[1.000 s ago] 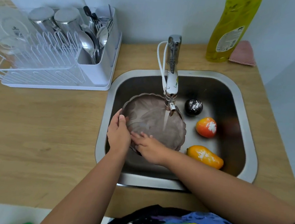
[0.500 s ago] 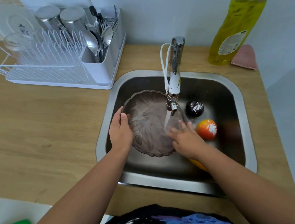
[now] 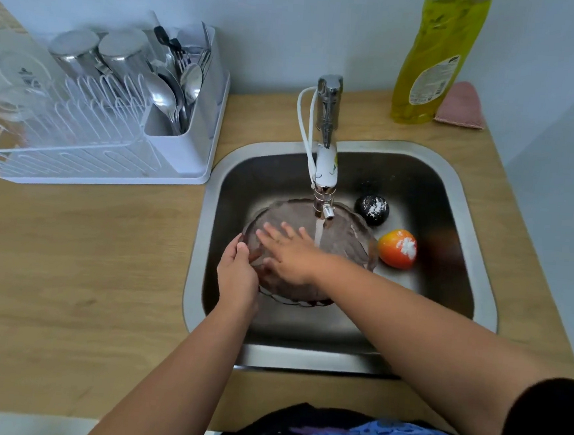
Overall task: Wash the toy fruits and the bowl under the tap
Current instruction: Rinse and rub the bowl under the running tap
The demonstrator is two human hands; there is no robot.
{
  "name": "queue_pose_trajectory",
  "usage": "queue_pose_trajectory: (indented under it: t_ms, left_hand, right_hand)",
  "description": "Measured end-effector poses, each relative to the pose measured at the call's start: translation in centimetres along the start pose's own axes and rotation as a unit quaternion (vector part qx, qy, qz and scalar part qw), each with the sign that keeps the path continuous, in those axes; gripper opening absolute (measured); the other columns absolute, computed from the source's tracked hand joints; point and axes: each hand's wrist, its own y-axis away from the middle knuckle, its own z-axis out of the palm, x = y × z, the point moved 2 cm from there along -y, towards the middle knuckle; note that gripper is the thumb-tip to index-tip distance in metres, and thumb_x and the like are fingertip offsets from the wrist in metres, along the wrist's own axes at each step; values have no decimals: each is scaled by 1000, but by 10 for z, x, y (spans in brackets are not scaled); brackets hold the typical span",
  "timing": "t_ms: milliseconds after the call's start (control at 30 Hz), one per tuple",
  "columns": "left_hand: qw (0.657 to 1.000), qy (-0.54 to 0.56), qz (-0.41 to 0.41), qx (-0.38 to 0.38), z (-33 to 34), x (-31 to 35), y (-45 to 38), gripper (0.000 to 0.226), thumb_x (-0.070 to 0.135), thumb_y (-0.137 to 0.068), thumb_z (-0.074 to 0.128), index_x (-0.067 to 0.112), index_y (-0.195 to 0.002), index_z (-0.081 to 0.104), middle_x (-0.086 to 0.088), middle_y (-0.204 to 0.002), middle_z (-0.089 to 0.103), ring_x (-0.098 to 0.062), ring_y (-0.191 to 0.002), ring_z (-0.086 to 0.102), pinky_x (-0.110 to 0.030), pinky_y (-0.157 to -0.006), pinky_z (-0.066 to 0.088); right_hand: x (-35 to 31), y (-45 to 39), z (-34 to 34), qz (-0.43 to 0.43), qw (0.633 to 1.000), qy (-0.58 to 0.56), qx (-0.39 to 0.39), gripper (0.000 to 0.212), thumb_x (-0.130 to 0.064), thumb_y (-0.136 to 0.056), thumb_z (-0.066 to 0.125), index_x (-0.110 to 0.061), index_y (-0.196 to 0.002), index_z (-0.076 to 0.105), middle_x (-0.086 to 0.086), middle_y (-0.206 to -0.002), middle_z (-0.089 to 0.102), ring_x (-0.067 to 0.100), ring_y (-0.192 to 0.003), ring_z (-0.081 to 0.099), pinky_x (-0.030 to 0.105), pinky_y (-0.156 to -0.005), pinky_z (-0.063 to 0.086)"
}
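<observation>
The left hand point(image 3: 238, 275) grips the bowl's point(image 3: 341, 245) rim at nine o'clock; the right hand point(image 3: 289, 255) lies flat inside, fingers spread. The bowl sits in the sink point(image 3: 474, 266) under the running tap point(image 3: 325, 145), with a black toy fruit point(image 3: 371, 208) and orange toy fruit point(image 3: 396, 248) at two o'clock.

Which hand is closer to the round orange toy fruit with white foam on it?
The right hand. It lies flat inside the brown scalloped bowl under the water, a little left of the orange toy fruit. The left hand grips the bowl's far left rim.
</observation>
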Motion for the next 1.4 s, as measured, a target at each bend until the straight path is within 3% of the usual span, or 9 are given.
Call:
queue_pose_trajectory:
  t_ms: [233,367,533,600,700,833,1033,1267,1400]
  left_hand:
    - [999,-29,18,26,-3,1,-9,36,33,-101,45,30,-132,63,-2,-125,69,-22,-116,66,-51,-102,53]
    - [994,-83,47,43,-1,9,-3,39,35,-100,45,28,-134,62,2,-129,66,-17,-120,63,-46,-106,50]
    - [986,-133,77,59,-5,12,5,41,35,-100,46,27,-137,60,1,-136,63,-19,-126,57,-47,-112,43]
    - [983,-152,90,58,-8,14,7,41,35,-100,47,28,-138,59,4,-135,64,-17,-126,57,-44,-112,43]
    - [981,-154,105,52,-11,20,10,41,35,-101,46,29,-140,57,5,-135,63,-16,-127,57,-44,-112,44]
    - [984,-119,114,67,-15,27,12,36,31,-102,46,29,-135,58,6,-126,65,-16,-122,60,-46,-109,47]
    - [986,-99,111,69,-19,23,16,45,48,-92,42,37,-132,57,6,-128,66,-18,-121,61,-50,-104,51]
    - [993,-72,87,21,-25,35,20,43,51,-70,64,55,-112,65,6,-121,72,-32,-121,64,-59,-104,49]
    - [993,-79,81,-36,-20,61,30,57,30,-82,63,50,-134,55,10,-116,71,-16,-108,67,-54,-101,52]
  right_hand:
    - [58,29,3,160,985,70,-11,72,-55,-98,26,-13,-155,9,7,-164,0,27,-151,-3,45,-121,-1]
    - [31,59,12,119,989,-14,-87,67,-46,-98,40,-11,-153,22,11,-162,12,33,-145,25,42,-117,20]
    - [4,59,18,11,978,-207,-34,37,-29,-96,53,-26,-133,60,-9,-144,52,15,-134,46,25,-111,33]
    - [15,47,25,26,981,-195,8,38,-29,-93,58,-27,-131,61,-4,-144,53,19,-135,44,32,-114,29]
    - [45,37,31,131,987,-70,61,56,-35,-90,57,-28,-144,43,10,-159,24,36,-146,16,47,-119,12]
    - [61,38,38,205,940,-250,103,71,-25,-91,57,-18,-153,23,13,-163,-1,34,-147,18,37,-118,21]
    - [66,35,31,267,846,-398,235,67,-12,-88,57,-20,-149,31,13,-136,55,33,-121,54,33,-97,43]
    - [69,29,36,322,806,-439,232,31,-32,-96,54,-10,-118,58,13,-115,63,33,-110,57,29,-82,39]
    - [64,21,41,317,790,-470,234,28,-29,-99,42,-12,-110,62,15,-112,65,35,-103,59,32,-83,45]
